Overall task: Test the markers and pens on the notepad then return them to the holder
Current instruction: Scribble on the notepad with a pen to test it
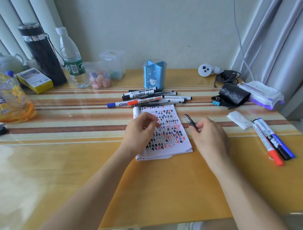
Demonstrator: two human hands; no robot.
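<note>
Black plastic pen (190, 121) pinched in right hand (211, 138) fingers (198, 128), left hand (140, 132) loosely curled, empty, over scribbled white notepad (176, 141); slack pinch risks dropping it.

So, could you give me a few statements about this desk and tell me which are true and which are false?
1. The right hand holds a black pen. True.
2. The blue holder is full of markers. False: it looks empty; the markers lie in a pile in front of it.
3. The notepad page is blank. False: it is covered in black, red and blue marks.
4. Three markers lie apart from the pile, on the right of the table. True.
</note>
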